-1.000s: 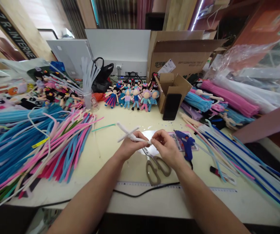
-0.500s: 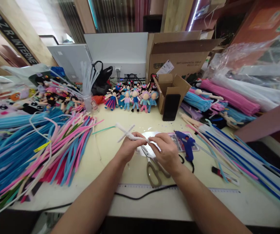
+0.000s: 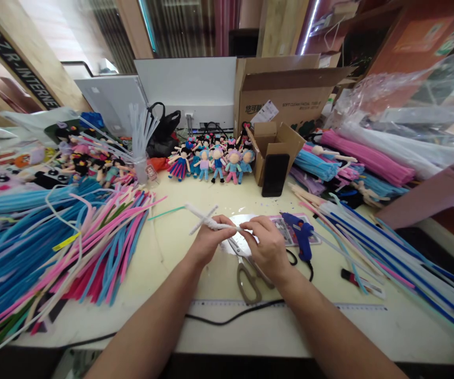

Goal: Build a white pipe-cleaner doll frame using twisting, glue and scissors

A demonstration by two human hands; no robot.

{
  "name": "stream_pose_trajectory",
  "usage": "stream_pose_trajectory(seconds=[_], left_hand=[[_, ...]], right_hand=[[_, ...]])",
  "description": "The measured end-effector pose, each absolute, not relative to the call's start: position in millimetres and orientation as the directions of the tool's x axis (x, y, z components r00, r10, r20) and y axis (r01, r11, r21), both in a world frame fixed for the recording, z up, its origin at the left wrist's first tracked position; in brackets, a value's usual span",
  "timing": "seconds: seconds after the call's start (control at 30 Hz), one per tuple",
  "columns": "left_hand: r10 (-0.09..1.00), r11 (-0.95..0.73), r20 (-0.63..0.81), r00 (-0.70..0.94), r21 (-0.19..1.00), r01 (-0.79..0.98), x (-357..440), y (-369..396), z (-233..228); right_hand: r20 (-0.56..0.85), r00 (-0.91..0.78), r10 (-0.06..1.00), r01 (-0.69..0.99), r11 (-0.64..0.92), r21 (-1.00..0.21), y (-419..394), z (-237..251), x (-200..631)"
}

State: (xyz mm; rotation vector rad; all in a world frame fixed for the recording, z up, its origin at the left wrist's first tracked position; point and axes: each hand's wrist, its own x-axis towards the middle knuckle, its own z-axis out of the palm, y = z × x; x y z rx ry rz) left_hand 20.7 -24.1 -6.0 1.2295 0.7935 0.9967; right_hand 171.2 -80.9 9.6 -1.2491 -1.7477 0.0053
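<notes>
My left hand (image 3: pixel 210 238) pinches a white fuzzy pipe-cleaner piece (image 3: pixel 201 217), with crossed ends sticking out to the left past my knuckles. The far end of this piece is pinched by the fingertips of my right hand (image 3: pixel 266 243). A short gap separates the two hands, and a thin length of the piece spans it. Under my hands lie scissors (image 3: pixel 249 281) with grey-brown handles, blades pointing away, near a shiny white sheet (image 3: pixel 239 218). Just right of my right hand rests a blue glue gun (image 3: pixel 301 234).
Pipe cleaners in many colours (image 3: pixel 104 247) cover the left side, with more bundles (image 3: pixel 392 247) at right. Finished dolls (image 3: pixel 217 163) stand at the back beside a small carton (image 3: pixel 276 139) and a black phone (image 3: pixel 275 175). A ruler (image 3: pixel 361 307) and black cable (image 3: pixel 227 321) cross the front.
My hands stay nearly in place, still pinching the white pipe-cleaner piece. A little more of it shows between my fingertips. The view has shifted slightly.
</notes>
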Motion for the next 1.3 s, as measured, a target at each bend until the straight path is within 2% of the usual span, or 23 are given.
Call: stream_pose_trajectory(seconds=[0.23,0.37,0.6,1.0,1.17,1.23,1.3], left_hand=[[0.915,-0.007,0.074,0.397,0.986,-0.169,18.9,-22.3,-7.3],[0.912,-0.063,0.099,0.397,0.993,-0.104,17.5,-21.4,-5.6],[0.915,-0.135,0.141,0.377,0.99,-0.042,17.4,-22.1,-1.9],[0.936,-0.06,0.057,0.347,0.998,-0.002,21.3,-23.8,-2.9],[0.952,-0.132,0.11,0.286,0.989,0.061,17.5,-21.5,-3.3],[0.953,-0.153,0.131,0.272,0.986,0.06,15.8,-20.0,-3.0],[0.943,-0.208,0.187,0.274,0.977,0.049,14.3,-18.9,-2.3]], right_hand=[[0.615,-0.025,0.788,0.689,0.46,-0.561,-80.7,7.5,170.7],[0.594,-0.028,0.804,0.671,0.455,-0.585,-79.9,6.8,170.7],[0.57,-0.047,0.82,0.668,0.45,-0.593,-79.5,6.9,170.8],[0.57,-0.039,0.821,0.669,0.446,-0.595,-77.7,7.3,173.5],[0.542,0.076,0.837,0.556,0.416,-0.72,-80.0,11.8,174.5],[0.447,0.164,0.879,0.46,0.332,-0.823,-77.9,11.9,176.1],[0.26,0.202,0.944,0.274,0.2,-0.941,-74.0,11.0,178.0]])
